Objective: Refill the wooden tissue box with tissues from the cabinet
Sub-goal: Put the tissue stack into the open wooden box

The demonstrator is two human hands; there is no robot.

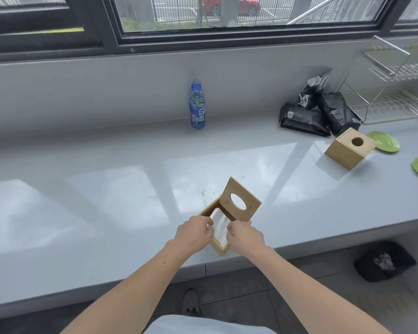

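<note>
Broad bare counter (87,189) is lying open from nine to eleven o'clock of the wooden tissue box (223,249), letting a hand pass freely. At twelve the raised lid (234,189) is standing in the way. Farther off at about eleven the blue bottle (198,107) is standing upright by the wall. Toward two a second wooden box (348,150), black packets (307,119) and green plates (384,141) are crowding the surface.

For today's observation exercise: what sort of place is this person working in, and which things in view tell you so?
Probably a pantry or kitchen counter by a window, in an office or home. A wire dish rack stands at the far right, green plates lie beside it, and a drink bottle stands on the grey counter.
</note>
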